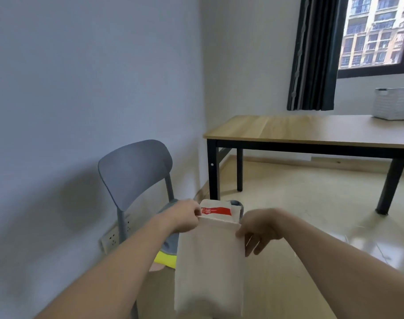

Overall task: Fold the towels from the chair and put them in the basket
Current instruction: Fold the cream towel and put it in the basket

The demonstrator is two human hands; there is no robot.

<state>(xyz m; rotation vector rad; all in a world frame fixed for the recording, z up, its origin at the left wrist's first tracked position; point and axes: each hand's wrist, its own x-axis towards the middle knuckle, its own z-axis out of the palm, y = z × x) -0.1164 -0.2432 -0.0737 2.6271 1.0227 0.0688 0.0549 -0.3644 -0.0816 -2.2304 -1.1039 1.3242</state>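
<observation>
1. The left hand [185, 217] pinches the upper left corner of a beige towel [210, 261].
2. The right hand [261, 229] grips its upper right corner.
3. The towel hangs before the grey chair [134, 171].
4. A white basket [394, 103] sits at the desk's [288, 127] far right edge.

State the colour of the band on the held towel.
Red, with pale markings, on the cream towel; head view.

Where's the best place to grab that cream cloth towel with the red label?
By its two top corners, one from each side, as the left hand and right hand do: the cream towel with the red label then hangs flat and straight.
</observation>
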